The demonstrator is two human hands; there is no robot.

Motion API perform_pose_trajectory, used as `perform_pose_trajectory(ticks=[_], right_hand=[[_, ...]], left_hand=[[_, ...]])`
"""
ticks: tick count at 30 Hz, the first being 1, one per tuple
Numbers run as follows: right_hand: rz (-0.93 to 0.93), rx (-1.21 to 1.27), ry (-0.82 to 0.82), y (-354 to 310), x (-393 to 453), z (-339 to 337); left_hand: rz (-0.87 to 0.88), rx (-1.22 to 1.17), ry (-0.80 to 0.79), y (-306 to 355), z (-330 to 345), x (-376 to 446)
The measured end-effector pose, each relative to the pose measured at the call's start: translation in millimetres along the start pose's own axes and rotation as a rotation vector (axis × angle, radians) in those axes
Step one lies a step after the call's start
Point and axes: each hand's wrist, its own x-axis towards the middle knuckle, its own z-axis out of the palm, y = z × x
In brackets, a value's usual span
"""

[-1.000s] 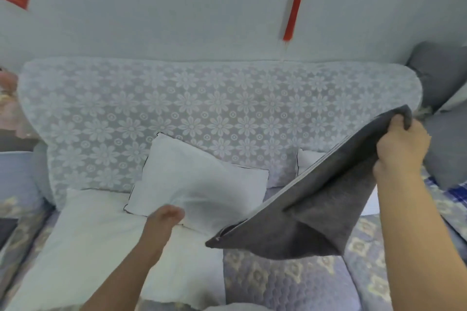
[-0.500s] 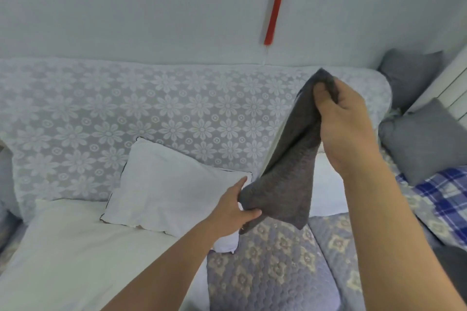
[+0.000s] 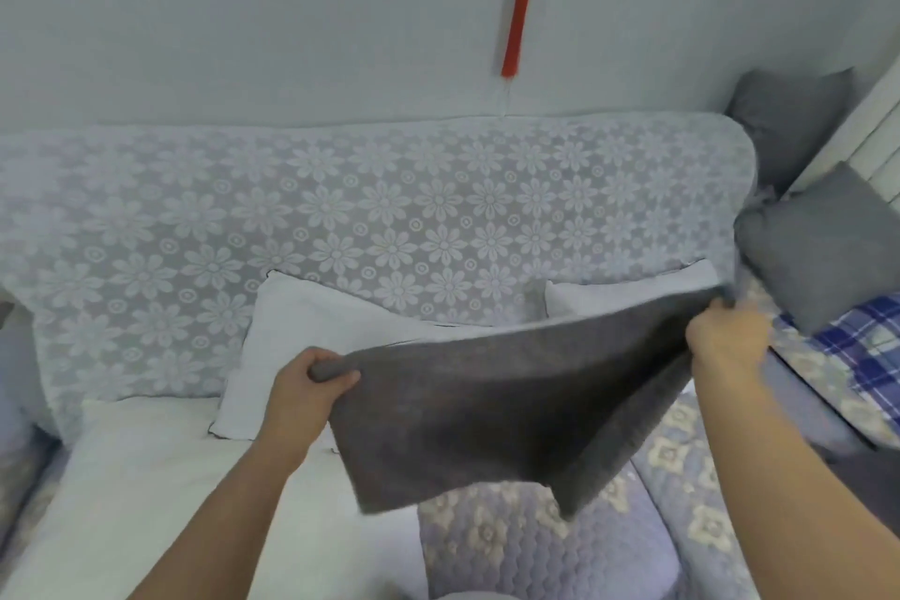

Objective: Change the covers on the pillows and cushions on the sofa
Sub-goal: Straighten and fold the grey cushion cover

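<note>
Two hands hold one grey cover (image 3: 492, 409) in the head view, stretched in the air over the sofa (image 3: 341, 229) seat: the left hand (image 3: 311, 385) clutches its corner at about 9 o'clock, fingers curled round the cloth, and the right hand (image 3: 725, 341) grips the opposite top corner at about 3 o'clock, though blur hides the fingers' exact lie. The cover's long axis runs between the hands, from 9 up slightly toward 2 o'clock, its free edge hanging toward 6. Behind it two bare white pillows (image 3: 321, 331) lean on the backrest; a larger white cushion (image 3: 146, 477) lies at 7 o'clock, grey cushions (image 3: 823, 253) at 2. To do this well, I judge, find the open side first, keep the top edge taut, then turn the mouth toward the nearest pillow.
</note>
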Motion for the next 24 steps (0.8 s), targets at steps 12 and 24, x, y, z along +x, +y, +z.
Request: perform_pose_trajectory(ticks=[12,24], right_hand=[[-0.808,0.349,-0.964,-24,-219,52],[-0.834,0.468,-0.696,-37,-238,32]], left_hand=[[0.347,0.15,-0.446,116,-1,-58],[0.299,0.112,-0.429,121,-30,-58]])
